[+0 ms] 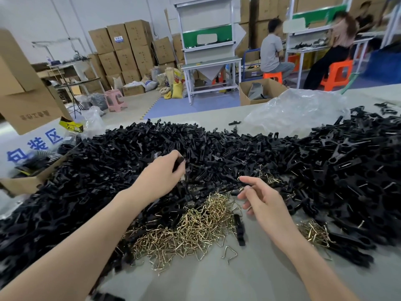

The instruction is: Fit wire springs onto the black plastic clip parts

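1. The left hand [160, 174] pinches one black clip [179, 163] over the clip heap [130, 153], its fingers curled tight on it.
2. The right hand [260, 199] hovers with fingers relaxed and spread, seemingly empty, just above the springs [195, 224] piled on the tabletop [238, 279].
3. Best to take a single spring clear of the tangle. The loose spring [230, 254] at the pile's near edge looks easiest.
4. Turn the clip so its seat faces the right hand. Tangled springs will likely lift in clumps.
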